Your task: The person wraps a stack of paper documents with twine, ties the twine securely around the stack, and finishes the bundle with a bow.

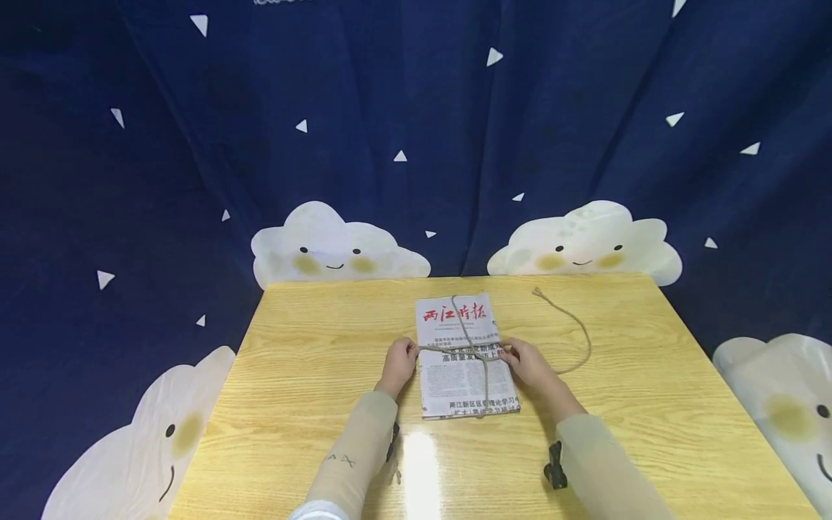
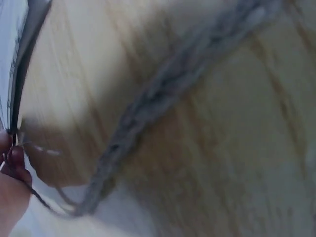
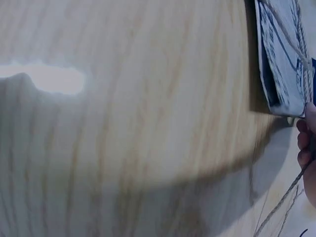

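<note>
At the middle of the wooden surface (image 1: 312,332) lies a folded newspaper (image 1: 448,379), its red heading toward the far edge and dark print below. A thin twisted cord (image 1: 484,383) crosses it, one strand running from the far edge to the near edge, others from left to right, meeting a little right of the middle of the page. The left hand (image 1: 398,363) pinches the cord between thumb and fingers just beside the newspaper's left edge; in the left wrist view a blurred length of cord trails from those fingers. The right hand (image 1: 529,366) grips the cord at the right edge, fingers curled and thumb pressed on it, with a strand running on out of the hand. To the right, a loose length curves over the surface, its frayed tip pointing to the far side. Pale sleeves (image 1: 370,433) cover both forearms. A bright reflection shines on the near part of the surface. Along the far side hangs a dark blue curtain (image 1: 364,87) with white triangles and smiling clouds (image 1: 331,249).
</note>
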`<action>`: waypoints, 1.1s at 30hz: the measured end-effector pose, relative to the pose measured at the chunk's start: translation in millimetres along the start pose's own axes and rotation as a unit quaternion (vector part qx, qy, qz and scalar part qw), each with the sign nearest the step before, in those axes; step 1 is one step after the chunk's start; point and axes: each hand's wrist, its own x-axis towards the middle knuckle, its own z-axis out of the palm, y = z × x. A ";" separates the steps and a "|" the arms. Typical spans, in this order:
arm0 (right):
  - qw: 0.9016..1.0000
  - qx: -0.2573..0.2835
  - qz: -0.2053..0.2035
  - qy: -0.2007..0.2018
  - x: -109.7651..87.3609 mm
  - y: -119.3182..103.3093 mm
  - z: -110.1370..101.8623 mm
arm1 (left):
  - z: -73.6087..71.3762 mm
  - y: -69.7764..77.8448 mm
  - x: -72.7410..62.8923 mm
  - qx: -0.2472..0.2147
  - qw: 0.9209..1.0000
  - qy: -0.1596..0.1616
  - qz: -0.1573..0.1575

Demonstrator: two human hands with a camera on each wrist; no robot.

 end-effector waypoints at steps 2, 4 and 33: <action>1.000 -0.009 -0.016 -0.007 2.4 2.1 -3.1 | 1.3 -1.6 0.0 -0.004 0.999 0.009 0.031; 0.999 -0.010 -0.031 -0.018 4.6 1.5 -5.9 | 2.4 -2.9 -0.8 -0.006 0.998 0.012 0.060; 0.997 -0.057 -0.010 -0.044 10.5 5.4 -5.4 | -18.9 -13.9 2.4 0.050 0.989 -0.101 0.093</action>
